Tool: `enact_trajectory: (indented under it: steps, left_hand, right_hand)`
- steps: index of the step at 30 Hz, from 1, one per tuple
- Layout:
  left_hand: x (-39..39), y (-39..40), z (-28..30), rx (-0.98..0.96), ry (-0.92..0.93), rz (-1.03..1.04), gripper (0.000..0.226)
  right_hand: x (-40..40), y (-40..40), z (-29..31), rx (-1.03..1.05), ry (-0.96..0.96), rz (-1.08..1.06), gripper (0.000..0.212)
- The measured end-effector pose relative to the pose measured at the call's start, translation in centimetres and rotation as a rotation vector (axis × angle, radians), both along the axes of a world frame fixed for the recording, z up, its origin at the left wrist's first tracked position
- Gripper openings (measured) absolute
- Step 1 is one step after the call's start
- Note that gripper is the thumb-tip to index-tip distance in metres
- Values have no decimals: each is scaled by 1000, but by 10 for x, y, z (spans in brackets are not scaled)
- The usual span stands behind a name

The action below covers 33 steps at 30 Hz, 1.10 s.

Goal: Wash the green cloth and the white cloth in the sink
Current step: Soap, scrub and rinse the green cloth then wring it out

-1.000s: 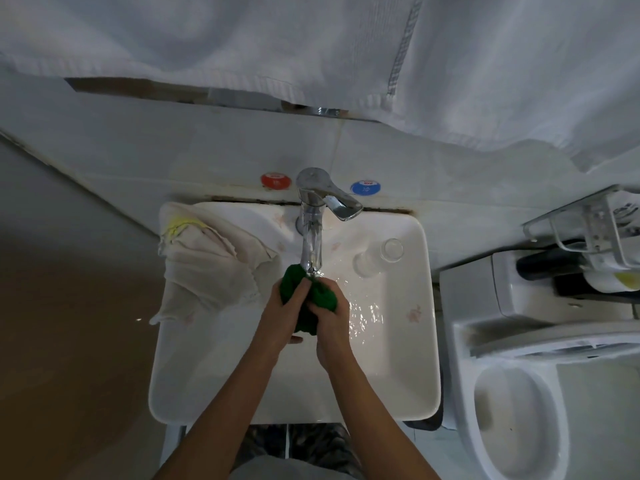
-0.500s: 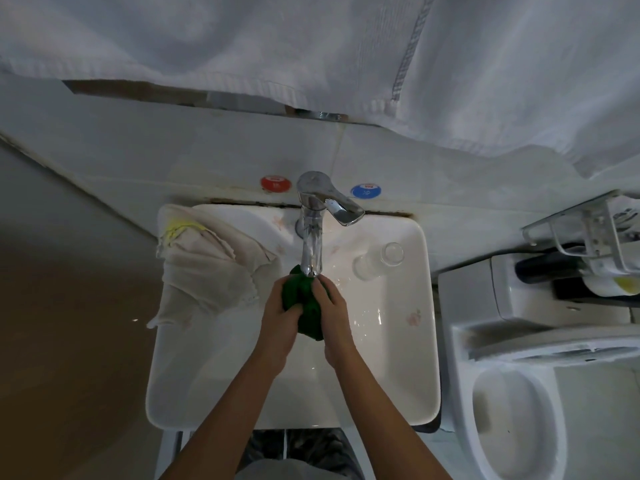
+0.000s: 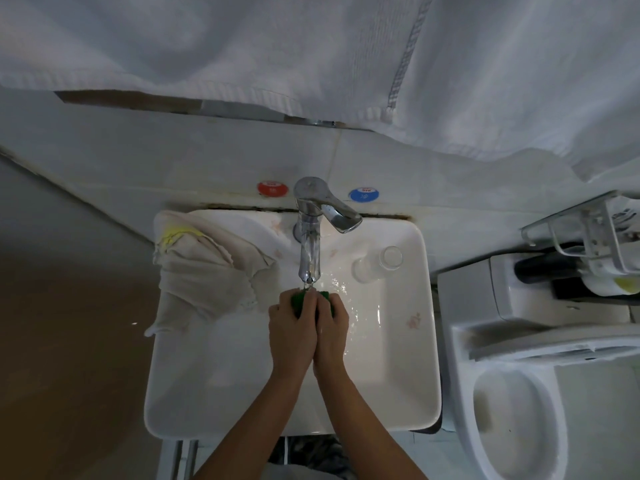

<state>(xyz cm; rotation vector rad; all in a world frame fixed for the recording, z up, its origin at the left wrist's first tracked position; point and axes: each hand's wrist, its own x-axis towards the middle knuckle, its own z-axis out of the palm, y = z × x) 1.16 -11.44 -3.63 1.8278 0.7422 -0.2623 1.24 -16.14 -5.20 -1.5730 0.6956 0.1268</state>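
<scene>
Fingers of L hand (image 3: pixel 292 329) and R hand (image 3: pixel 331 327) are curling round the small bunched green cloth (image 3: pixel 297 301), pressing it between both palms; hands are touching each other side by side, w/ only bits of green showing at the fingertips. Cloth is sitting directly under the spout of the chrome single-lever tap (image 3: pixel 310 237), over the basin of the white rectangular ceramic sink (image 3: pixel 221 389). Water is glinting on the basin just R of the hands. The crumpled off-white cloth w/ yellow edge stripe (image 3: pixel 204 268) is lying over the sink's back-L corner, partly hanging over the L rim, well apart from both hands. A clear drinking glass (image 3: pixel 379 263) is lying on its side in the back-R part of the basin. Red round sticker (image 3: pixel 272 188) and blue round sticker (image 3: pixel 364 195) are sitting on the wall either side of the tap. White towels (image 3: pixel 311 50) are hanging above; white toilet (image 3: pixel 519 410) is standing R of the sink.
</scene>
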Motion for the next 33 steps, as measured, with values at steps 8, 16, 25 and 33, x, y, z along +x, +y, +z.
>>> enact_trajectory:
  steps: [8,16,25,33]
  left_hand:
    - [11,4,2,-11,-100,145,28]
    - [18,12,4,-45,-169,173,25]
    - [27,18,17,-183,-244,31,37]
    - [13,25,16,-377,-139,-136,73]
  right_hand:
    - [15,0,6,-48,24,18,27]
    - [15,10,8,-23,57,7,16]
    - [20,-9,19,371,371,134,37]
    - [25,-15,17,349,185,-70,16]
